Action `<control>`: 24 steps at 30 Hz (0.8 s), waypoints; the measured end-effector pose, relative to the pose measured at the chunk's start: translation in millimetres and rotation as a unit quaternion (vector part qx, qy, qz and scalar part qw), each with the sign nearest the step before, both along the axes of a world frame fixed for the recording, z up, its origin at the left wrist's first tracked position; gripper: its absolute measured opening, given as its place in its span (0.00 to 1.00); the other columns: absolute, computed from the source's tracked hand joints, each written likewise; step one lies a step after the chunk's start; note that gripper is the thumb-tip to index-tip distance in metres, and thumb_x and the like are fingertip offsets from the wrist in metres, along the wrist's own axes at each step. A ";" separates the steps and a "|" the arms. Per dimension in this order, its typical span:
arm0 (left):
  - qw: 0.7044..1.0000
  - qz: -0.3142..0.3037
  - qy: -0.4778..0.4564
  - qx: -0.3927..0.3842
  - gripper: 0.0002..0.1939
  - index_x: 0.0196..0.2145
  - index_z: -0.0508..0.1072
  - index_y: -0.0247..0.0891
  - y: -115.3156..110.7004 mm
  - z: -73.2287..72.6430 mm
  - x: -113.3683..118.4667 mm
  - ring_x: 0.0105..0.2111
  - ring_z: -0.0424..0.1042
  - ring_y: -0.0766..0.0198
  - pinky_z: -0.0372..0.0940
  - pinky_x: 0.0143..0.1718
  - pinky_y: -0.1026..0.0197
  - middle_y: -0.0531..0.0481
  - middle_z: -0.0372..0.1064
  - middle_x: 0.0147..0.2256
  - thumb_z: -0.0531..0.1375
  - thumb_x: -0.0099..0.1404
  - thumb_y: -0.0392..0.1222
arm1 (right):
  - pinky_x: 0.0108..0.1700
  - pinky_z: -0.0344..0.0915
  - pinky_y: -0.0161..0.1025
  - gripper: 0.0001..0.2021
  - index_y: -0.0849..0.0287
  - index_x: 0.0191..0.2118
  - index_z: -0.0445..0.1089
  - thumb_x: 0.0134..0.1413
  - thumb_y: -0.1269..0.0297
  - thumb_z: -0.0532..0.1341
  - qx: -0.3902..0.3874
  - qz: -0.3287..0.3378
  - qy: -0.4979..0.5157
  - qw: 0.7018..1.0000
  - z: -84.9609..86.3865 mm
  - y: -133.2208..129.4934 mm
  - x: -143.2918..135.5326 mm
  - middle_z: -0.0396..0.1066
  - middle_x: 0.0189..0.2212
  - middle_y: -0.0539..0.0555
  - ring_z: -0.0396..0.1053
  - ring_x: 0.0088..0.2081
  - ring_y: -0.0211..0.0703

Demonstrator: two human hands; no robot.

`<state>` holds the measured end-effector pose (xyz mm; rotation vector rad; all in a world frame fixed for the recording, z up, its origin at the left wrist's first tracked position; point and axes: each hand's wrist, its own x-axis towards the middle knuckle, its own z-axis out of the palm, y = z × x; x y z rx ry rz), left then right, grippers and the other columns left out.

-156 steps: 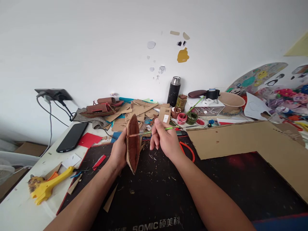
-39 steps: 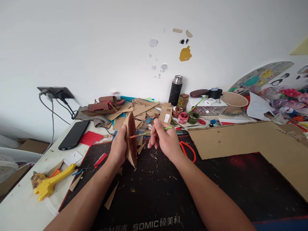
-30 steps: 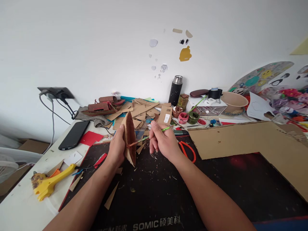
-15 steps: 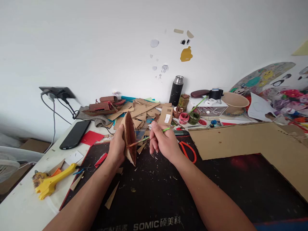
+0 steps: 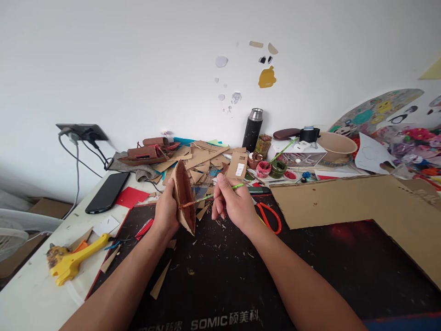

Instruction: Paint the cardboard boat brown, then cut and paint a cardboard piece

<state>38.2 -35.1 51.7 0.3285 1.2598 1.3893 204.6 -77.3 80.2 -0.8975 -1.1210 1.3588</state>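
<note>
My left hand (image 5: 167, 209) is closed on a small cardboard boat hull (image 5: 186, 195), held upright on its end above the black mat (image 5: 220, 271). The hull's inside is reddish brown and faces right; its outer side is bare cardboard. My right hand (image 5: 234, 200) pinches a thin green paintbrush (image 5: 206, 197) between thumb and fingers. The brush's brown tip touches the near left edge of the hull's hollow. Part of the hull's outer side is hidden behind my left fingers.
Cardboard scraps (image 5: 206, 158) and finished brown boats (image 5: 146, 154) lie behind. Paint jars (image 5: 263, 169) and a black thermos (image 5: 253, 128) stand back right. Red-handled scissors (image 5: 270, 218), a large cardboard sheet (image 5: 320, 202), a yellow glue gun (image 5: 79, 259) and a phone (image 5: 107, 193) surround the hands.
The hull has turned slightly so more of its inside shows. The brush tip has shifted a little left and up along the hull's edge.
</note>
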 end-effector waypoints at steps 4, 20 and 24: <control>1.000 0.006 0.013 -0.022 0.16 0.39 0.80 0.35 -0.5 4.6 1.7 0.24 0.77 0.61 0.72 0.24 0.63 0.47 0.81 0.31 0.60 0.76 0.49 | 0.14 0.52 0.29 0.32 0.55 0.27 0.66 0.61 0.27 0.60 -0.004 -0.002 -0.006 1.000 -1.2 -0.2 -0.8 0.61 0.11 0.42 0.72 0.14 0.39; 1.000 0.029 -0.011 0.000 0.12 0.38 0.78 0.38 1.1 4.4 -0.5 0.22 0.74 0.62 0.70 0.23 0.63 0.51 0.76 0.27 0.64 0.71 0.50 | 0.13 0.52 0.29 0.33 0.55 0.26 0.65 0.59 0.27 0.61 -0.013 0.011 -0.001 1.000 0.3 -0.9 -1.2 0.57 0.09 0.41 0.69 0.12 0.38; 1.000 0.028 -0.014 -0.002 0.13 0.38 0.77 0.38 0.6 7.2 -0.8 0.21 0.73 0.61 0.70 0.22 0.62 0.51 0.75 0.27 0.61 0.73 0.50 | 0.13 0.52 0.30 0.33 0.55 0.26 0.65 0.59 0.27 0.61 -0.016 0.016 -0.009 1.000 0.4 -0.5 -0.9 0.56 0.09 0.41 0.68 0.11 0.38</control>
